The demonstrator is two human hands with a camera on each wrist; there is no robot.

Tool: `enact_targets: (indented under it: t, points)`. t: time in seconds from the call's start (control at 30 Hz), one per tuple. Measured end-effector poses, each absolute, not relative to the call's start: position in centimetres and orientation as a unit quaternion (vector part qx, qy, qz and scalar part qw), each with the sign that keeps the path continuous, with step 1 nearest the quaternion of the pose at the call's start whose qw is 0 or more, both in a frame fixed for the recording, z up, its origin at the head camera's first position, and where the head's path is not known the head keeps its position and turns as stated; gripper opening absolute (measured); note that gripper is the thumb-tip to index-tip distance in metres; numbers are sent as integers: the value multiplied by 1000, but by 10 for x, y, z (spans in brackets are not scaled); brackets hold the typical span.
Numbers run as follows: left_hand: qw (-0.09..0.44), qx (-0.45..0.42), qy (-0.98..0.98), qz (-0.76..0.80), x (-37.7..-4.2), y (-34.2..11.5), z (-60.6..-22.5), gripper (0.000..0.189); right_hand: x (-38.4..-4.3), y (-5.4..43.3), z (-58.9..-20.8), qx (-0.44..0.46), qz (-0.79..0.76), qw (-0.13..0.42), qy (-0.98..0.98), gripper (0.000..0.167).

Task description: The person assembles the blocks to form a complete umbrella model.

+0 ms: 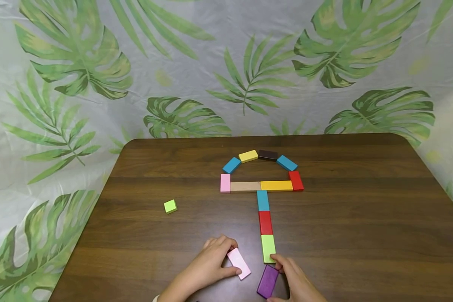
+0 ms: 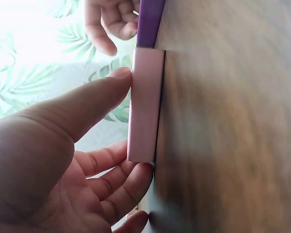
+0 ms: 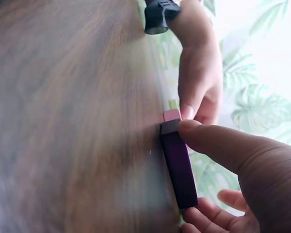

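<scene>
My left hand [image 1: 210,263] holds a light pink block [image 1: 239,263] by its two ends, thumb at the near end and fingers at the far one. In the left wrist view this pink block [image 2: 146,104] lies flat, close along the tabletop. My right hand [image 1: 298,280] pinches a purple block [image 1: 267,282] lengthwise between thumb and fingers. That purple block sits tilted just below a lime green block [image 1: 268,248], the lowest of a column. Above the green one come a red block [image 1: 266,222] and a blue block [image 1: 263,200], end to end.
Atop the column, a tan block [image 1: 245,186] and an orange-yellow block [image 1: 276,186] form a bar. Several coloured blocks, among them a black block [image 1: 268,155], arch over it. A small lime block [image 1: 170,206] lies apart at left on the brown table [image 1: 362,235]. Behind hangs a leaf-patterned cloth [image 1: 245,75].
</scene>
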State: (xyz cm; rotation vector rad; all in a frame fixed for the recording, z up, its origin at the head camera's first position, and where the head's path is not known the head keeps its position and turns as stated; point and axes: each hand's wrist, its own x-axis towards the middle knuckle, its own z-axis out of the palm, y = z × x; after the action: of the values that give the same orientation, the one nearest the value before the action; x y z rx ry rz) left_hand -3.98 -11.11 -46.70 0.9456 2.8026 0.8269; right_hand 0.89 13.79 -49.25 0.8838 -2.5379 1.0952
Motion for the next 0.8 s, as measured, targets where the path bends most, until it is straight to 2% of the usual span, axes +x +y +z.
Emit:
enact_targets:
  t: [0.2, 0.37, 0.47, 0.8]
  points:
    - [28, 310, 913, 264, -38, -108, -468, 43, 9, 135, -495, 286, 381, 133, -869, 89]
    - [25, 311, 914, 260, -36, -105, -468, 44, 13, 133, -490, 241, 387, 79, -886, 86]
    - [18, 318, 911, 260, -35, -104, -468, 44, 14, 133, -488, 229, 387, 66, -891, 85]
    - [-1, 339, 904, 261, -33, -102, -468, 44, 14, 131, -493, 241, 393, 98, -882, 86]
